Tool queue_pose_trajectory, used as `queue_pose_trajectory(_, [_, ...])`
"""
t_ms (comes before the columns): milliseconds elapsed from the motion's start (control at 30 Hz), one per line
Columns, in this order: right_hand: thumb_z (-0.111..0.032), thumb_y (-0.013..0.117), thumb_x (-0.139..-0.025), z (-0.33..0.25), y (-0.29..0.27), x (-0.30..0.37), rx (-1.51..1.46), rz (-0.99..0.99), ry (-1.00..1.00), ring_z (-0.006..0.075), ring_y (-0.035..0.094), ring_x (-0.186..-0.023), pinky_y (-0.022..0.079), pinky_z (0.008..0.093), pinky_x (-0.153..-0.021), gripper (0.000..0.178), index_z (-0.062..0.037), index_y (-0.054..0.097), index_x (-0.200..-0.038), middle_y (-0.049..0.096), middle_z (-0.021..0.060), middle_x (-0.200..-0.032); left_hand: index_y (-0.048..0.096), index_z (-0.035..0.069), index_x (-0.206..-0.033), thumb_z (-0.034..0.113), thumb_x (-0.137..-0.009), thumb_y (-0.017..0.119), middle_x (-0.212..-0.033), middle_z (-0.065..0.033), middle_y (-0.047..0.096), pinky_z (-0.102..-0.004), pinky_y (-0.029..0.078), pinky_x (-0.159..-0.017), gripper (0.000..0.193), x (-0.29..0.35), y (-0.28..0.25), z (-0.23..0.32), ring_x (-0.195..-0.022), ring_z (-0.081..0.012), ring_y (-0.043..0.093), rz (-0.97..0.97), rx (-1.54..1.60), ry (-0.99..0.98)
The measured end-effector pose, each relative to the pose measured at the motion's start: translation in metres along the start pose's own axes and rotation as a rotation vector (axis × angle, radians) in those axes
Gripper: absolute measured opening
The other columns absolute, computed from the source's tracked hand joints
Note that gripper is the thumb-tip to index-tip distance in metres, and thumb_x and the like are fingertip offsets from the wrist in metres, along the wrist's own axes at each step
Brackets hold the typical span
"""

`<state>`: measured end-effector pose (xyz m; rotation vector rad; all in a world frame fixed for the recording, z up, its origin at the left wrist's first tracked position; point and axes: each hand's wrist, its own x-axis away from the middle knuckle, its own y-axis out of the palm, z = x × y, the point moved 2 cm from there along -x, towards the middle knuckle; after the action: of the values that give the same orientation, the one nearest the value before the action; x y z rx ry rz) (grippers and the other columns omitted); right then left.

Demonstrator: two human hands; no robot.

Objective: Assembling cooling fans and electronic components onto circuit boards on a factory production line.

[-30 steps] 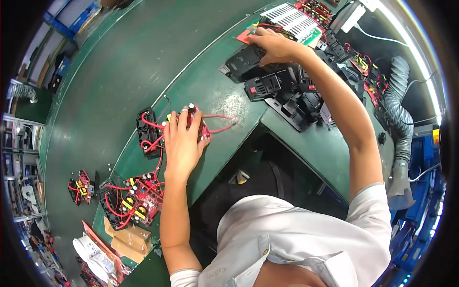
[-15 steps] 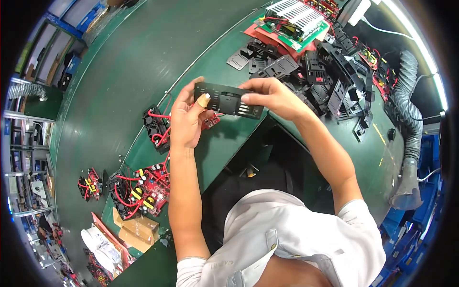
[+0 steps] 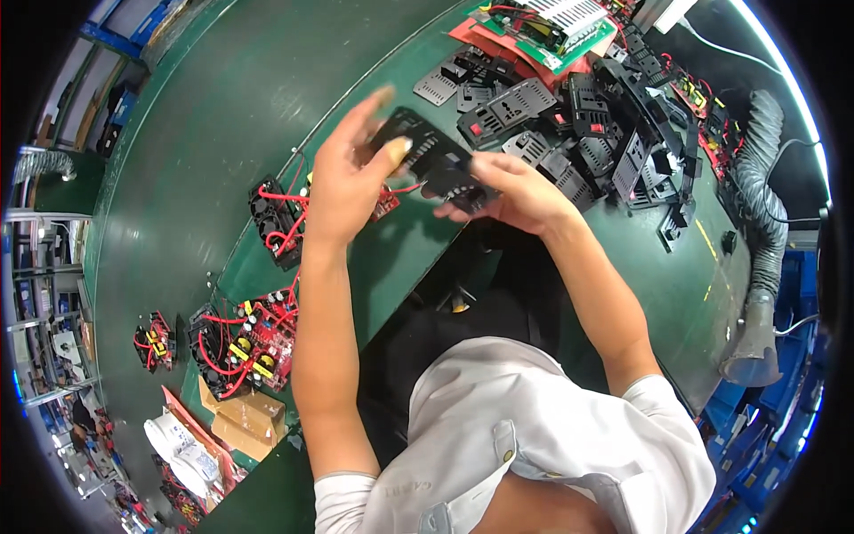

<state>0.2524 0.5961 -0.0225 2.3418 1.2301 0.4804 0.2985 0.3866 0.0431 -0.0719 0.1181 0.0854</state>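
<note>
Panel (image 3: 436, 162) gripped in right hand (image 3: 520, 191); slants lengthwise away to left hand (image 3: 342, 185), under thumb; cannot tell whether clasped by left fingers.

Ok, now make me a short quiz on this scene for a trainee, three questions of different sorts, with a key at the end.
1. Multiple choice: What colour is the slotted panel between the person's left hand and right hand?
A) red
B) black
C) white

2. True or false: The brown cardboard lies on the person's left side.

3. Fill in the blank: The hand nearer the pile of dark parts is the ____ hand.

Key: 1. B. 2. True. 3. right.
</note>
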Motion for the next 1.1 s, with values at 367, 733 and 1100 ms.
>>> queue_pose_trajectory(367, [-0.020,0.056,-0.102,0.014,-0.027,-0.044,-0.322,0.356,-0.077,0.0312,0.064,-0.114,0.055,0.0441,-0.095,0.035,0.0002,0.052,-0.130,0.063,0.0207,-0.121,0.066,0.001,-0.106,0.008,-0.084,0.063,-0.100,-0.0140,0.064,-0.0482,0.052,-0.081,0.024,0.011,0.036,-0.054,-0.094,-0.0350,0.064,-0.207,-1.313,0.218])
queue_pose_trajectory(733, [-0.017,0.055,-0.102,0.014,-0.025,-0.058,-0.190,0.352,-0.221,0.0231,0.066,-0.106,0.056,0.0393,-0.093,0.043,-0.0079,0.045,-0.143,0.062,0.0109,-0.119,0.061,0.001,-0.110,0.014,-0.085,0.070,-0.104,-0.0173,0.062,-0.0496,0.052,-0.077,0.030,-0.004,0.026,-0.064,-0.090,-0.0381,0.065,-0.180,-1.134,0.229])
queue_pose_trajectory(1100, [-0.019,0.052,-0.103,0.023,-0.037,-0.062,-0.197,0.310,-0.205,0.0275,0.066,-0.108,0.056,0.0382,-0.094,0.041,-0.0080,0.042,-0.142,0.060,0.0134,-0.122,0.069,-0.001,-0.109,0.007,-0.088,0.063,-0.096,-0.0146,0.066,-0.0344,0.053,-0.074,0.023,-0.023,0.005,-0.071,-0.079,-0.0245,0.067,0.119,-0.659,0.064])
